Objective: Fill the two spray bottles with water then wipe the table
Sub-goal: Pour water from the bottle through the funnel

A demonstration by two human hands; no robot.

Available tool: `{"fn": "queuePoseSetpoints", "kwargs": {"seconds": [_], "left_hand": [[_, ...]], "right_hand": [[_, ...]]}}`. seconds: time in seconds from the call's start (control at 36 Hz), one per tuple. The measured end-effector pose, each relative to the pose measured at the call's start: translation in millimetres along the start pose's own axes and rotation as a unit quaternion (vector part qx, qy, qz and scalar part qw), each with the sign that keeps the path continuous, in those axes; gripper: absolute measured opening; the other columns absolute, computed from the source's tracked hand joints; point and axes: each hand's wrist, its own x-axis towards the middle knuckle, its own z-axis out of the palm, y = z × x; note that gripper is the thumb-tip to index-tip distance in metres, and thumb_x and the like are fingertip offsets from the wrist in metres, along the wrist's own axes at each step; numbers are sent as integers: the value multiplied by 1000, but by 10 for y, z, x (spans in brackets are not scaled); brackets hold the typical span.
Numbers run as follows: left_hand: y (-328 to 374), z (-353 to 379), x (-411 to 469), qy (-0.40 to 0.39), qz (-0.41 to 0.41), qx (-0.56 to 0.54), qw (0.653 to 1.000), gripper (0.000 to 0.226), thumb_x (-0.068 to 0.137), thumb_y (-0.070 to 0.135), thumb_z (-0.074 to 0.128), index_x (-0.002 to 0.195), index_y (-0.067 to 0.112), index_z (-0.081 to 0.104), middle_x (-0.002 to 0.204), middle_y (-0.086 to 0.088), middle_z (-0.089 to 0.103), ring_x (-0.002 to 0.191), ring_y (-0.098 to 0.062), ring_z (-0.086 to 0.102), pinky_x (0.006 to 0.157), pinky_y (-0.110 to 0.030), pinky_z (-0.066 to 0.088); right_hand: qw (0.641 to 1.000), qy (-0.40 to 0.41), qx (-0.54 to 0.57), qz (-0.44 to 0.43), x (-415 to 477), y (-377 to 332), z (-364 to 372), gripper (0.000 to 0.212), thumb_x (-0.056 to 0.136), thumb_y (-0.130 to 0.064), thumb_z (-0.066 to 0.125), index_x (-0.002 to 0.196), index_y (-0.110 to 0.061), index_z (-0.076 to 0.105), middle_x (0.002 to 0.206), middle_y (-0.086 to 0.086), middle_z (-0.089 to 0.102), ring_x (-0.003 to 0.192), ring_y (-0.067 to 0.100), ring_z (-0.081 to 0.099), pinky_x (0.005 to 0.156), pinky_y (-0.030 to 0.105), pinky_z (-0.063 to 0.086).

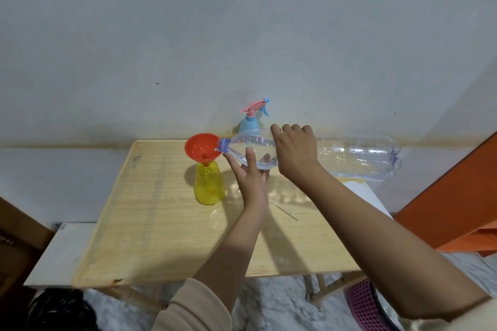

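Small wooden table [161, 223] against a pale wall.

Yellow bottle [209, 185]: upright, mid-table toward the far edge, spray head off. Orange funnel [201, 149] sits in its neck, bowl up. Fill level inside: cannot tell through the tinted plastic.

Clear bottle [357, 158]: large, uncapped, held in the air nearly on its side, base out to the right, well above the table. Its mouth, with a blue ring round the neck, lies over the funnel's right rim and looks to touch it. A little water is pooled along the low side near the shoulder; the rest of the body looks empty.

Left hand [251, 180]: under the shoulder of the clear bottle, palm up, thumb laid up the near side, fingers showing through the plastic on the far side. It cradles and grips the bottle.

Right hand [294, 150]: over the top of the same bottle at mid-body, fingers curled down the far side, gripping it.

Blue bottle [248, 125]: upright at the back edge by the wall, pink and blue spray head on, partly behind the clear bottle. Well apart from both hands.

Something white and flat [363, 191] at the table's far right corner; paper or cloth, cannot tell.

Pink basket [363, 306] on the floor, lower right.
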Motion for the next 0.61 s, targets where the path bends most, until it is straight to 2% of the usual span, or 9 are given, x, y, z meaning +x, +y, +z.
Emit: {"fn": "queuePoseSetpoints", "kwargs": {"seconds": [0.08,0.19,0.28,0.33,0.42,0.5,0.56,0.61], "left_hand": [[-5,8,1,1,-1,-4,1000,69,96,31,48,148,38,5,148,-10,38,107,-24,63,78,-24,54],[-21,13,8,2,-5,-5,1000,69,95,32,49,148,39,6,149,-10,37,121,-29,55,80,-27,52],[-30,5,24,4,-4,3,1000,69,95,32,50,148,39,6,149,-10,37,121,-31,55,89,-35,50],[-28,-3,28,1,-1,13,1000,69,95,32,50,148,39,6,150,-10,36,117,-28,58,93,-39,48],[-29,-8,29,3,2,32,999,69,96,30,49,149,37,6,150,-10,36,100,-16,63,88,-35,46],[-40,-35,13,4,2,39,999,72,94,29,52,149,38,5,152,-7,32,125,-25,51,92,-37,46],[-37,-56,19,-8,15,45,999,75,93,28,56,148,41,7,153,-3,31,127,-28,50,100,-42,45],[-17,-71,11,-16,47,86,995,79,85,41,65,143,53,12,152,1,33,125,-27,52,105,-49,41]], "right_hand": [[1000,-1,-3,-2,1,-1,-6,43,87,-21,56,124,-10,36,114,7,54,108,26,50,91,32,32],[1000,0,-6,-1,7,4,-2,44,86,-19,56,124,-10,36,114,7,54,108,26,50,92,32,33],[1000,-1,-1,1,13,5,13,43,86,-19,56,123,-10,36,115,7,54,109,26,50,92,32,32],[1000,-1,4,4,13,6,40,44,85,-16,56,123,-10,36,114,7,54,108,26,50,92,32,32],[1000,-6,15,12,8,11,102,46,82,-13,57,123,-10,36,113,6,53,108,25,50,91,31,32],[999,-14,38,22,-5,18,186,51,78,-13,61,122,-11,35,113,5,53,107,25,50,90,31,33],[997,-22,70,30,-27,23,259,57,75,-16,66,122,-12,34,114,4,53,109,25,50,89,32,33],[992,-24,113,44,-55,30,336,66,70,-21,72,123,-13,34,116,4,52,110,25,50,89,32,34]]}}
